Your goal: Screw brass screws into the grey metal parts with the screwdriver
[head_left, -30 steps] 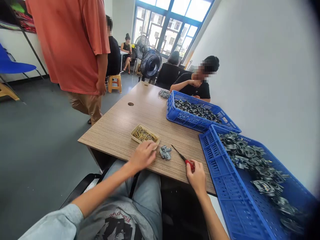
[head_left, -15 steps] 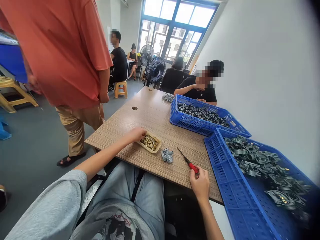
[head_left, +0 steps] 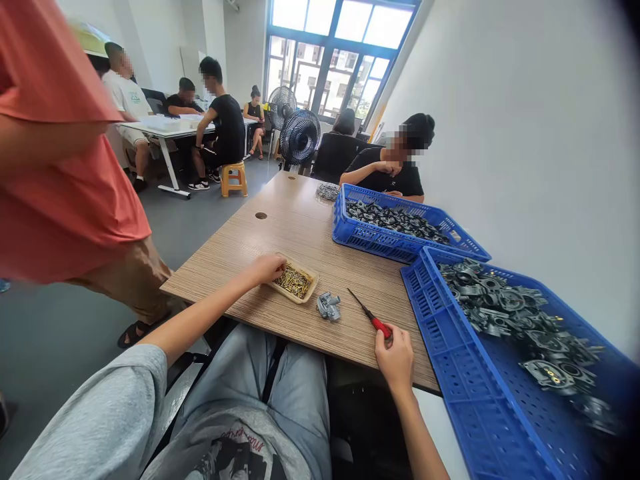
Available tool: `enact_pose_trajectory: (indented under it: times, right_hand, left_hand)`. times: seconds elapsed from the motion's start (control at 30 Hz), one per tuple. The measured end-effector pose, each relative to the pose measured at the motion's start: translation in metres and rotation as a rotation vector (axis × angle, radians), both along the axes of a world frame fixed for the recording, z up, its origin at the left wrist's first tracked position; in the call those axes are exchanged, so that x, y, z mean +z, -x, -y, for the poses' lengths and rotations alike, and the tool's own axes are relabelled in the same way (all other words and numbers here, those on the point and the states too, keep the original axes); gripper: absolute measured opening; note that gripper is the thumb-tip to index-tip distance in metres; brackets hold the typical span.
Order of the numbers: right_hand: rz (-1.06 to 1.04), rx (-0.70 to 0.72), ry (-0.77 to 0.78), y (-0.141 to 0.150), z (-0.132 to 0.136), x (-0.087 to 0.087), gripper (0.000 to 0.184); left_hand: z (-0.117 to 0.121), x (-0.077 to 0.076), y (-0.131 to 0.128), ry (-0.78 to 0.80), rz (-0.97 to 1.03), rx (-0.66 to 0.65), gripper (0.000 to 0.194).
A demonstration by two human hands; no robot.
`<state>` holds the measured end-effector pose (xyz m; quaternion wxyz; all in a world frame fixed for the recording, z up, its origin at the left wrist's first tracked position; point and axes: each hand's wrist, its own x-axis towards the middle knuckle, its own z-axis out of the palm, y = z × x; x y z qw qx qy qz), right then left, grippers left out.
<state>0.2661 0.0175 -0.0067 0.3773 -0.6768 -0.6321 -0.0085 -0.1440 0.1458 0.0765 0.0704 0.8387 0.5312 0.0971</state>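
Observation:
My left hand (head_left: 266, 269) rests at the left corner of a small beige tray (head_left: 311, 279) of brass screws (head_left: 293, 281), its fingers curled at the rim. What the fingertips pinch is hidden. My right hand (head_left: 395, 359) sits near the table's front edge, its fingers closed around the end of a red-handled screwdriver (head_left: 374, 323). The thin shaft points up and to the left. Between the hands, a small grey metal casting assembly (head_left: 329, 306) lies on the wood-grain table (head_left: 225, 287).
Two blue plastic crates of grey castings stand right, the nearer (head_left: 430, 313) overhanging the table edge, the farther (head_left: 370, 237) beyond it. A person in an orange shirt (head_left: 55, 167) stands at left. A co-worker (head_left: 385, 175) sits across the table; others sit farther back.
My left hand has moved from the front of the tray to its left corner. The person in orange has moved left, and the view has swung slightly.

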Motion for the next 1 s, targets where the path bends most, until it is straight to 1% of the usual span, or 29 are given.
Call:
enact_pose_trajectory:
  times: [0.33, 0.73, 0.9, 1.0]
  right_hand:
    - [0.007, -0.003, -0.011, -0.001, -0.001, -0.001, 0.033]
    - [-0.003, -0.006, -0.01, -0.002, -0.001, -0.003, 0.034]
    - [-0.006, -0.006, -0.012, -0.002, -0.002, -0.004, 0.034]
    - [-0.004, -0.008, -0.011, -0.002, -0.002, -0.003, 0.034]
  left_hand:
    - [0.001, -0.001, -0.004, -0.007, -0.026, 0.02, 0.013]
    - [0.005, -0.001, -0.01, -0.028, -0.005, 0.088, 0.017]
    - [-0.005, 0.002, -0.007, -0.017, 0.026, 0.114, 0.019]
    - [-0.015, 0.005, -0.006, 0.016, 0.029, 0.095, 0.018]
